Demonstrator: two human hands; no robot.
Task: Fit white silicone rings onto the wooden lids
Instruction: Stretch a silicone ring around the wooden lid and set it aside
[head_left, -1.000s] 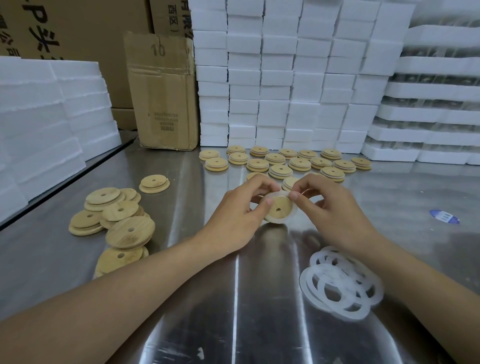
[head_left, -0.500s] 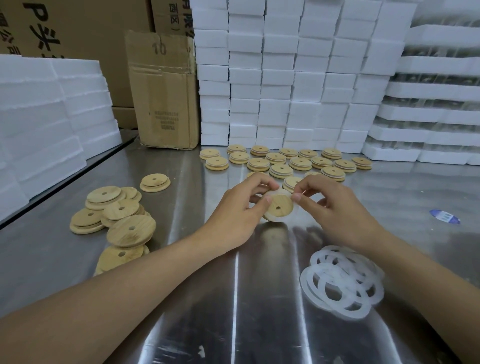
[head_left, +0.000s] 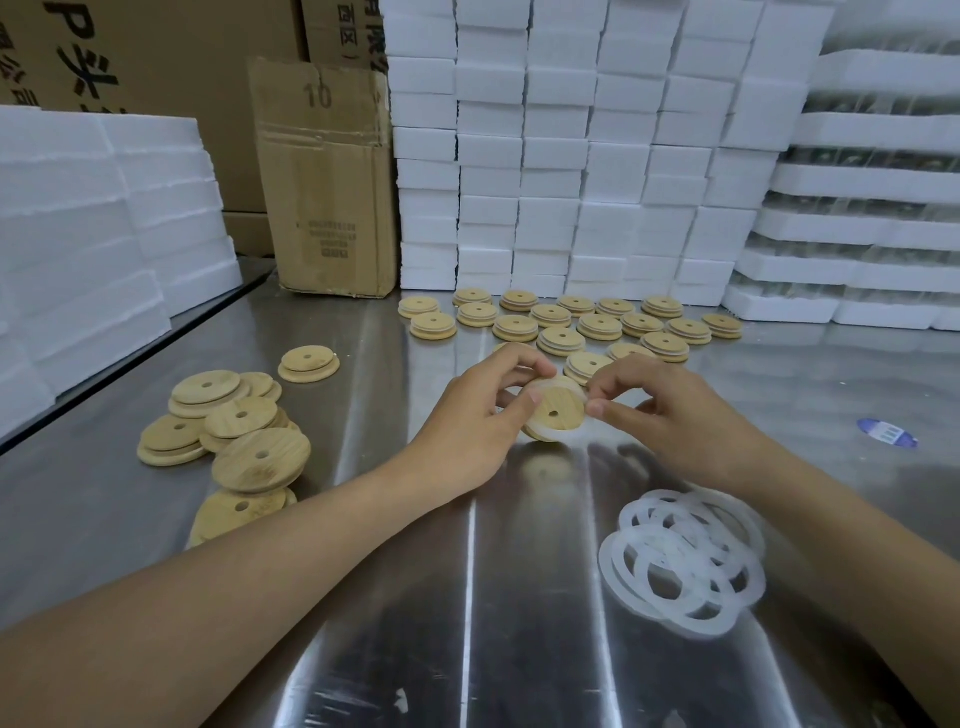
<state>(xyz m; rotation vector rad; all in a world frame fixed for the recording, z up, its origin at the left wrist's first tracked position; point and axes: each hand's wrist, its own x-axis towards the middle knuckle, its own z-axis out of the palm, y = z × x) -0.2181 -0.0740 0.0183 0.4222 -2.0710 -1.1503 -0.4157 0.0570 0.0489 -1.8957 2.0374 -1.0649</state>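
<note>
1. One held lid (head_left: 553, 413), a round wooden disc with a small centre hole, is gripped between both hands above the steel table (head_left: 467, 597). Whether its lower edge touches the table cannot be told.
2. Orientation: the held lid is tilted on edge. Its flat face is turned toward the viewer and slightly upward. As a disc it has no long axis.
3. One white silicone ring (head_left: 571, 383) lies along the upper and right rim of the held lid.
4. Left hand (head_left: 467, 431): the thumb presses the face near the left edge, and the curled fingers grip the rim from behind.
5. Right hand (head_left: 675, 421): thumb and forefinger are closed in a narrow pinch on the silicone ring at the right edge of the held lid.
6. Finished lids (head_left: 561, 340): about nineteen lie in loose rows just behind the held lid, some partly hidden by the hands.
7. Bare lids (head_left: 261, 460): at least seven lie well to the left of the held lid. Six overlap in a pile and one lies apart.
8. Loose rings (head_left: 680, 561): an overlapping heap lies to the right of the held lid, nearer the viewer. The exact count cannot be told.
9. One blue label (head_left: 887, 432) lies far to the right of the held lid.
10. One worn cardboard box (head_left: 327, 176) and stacked white foam blocks (head_left: 571, 156) stand far behind the held lid.
</note>
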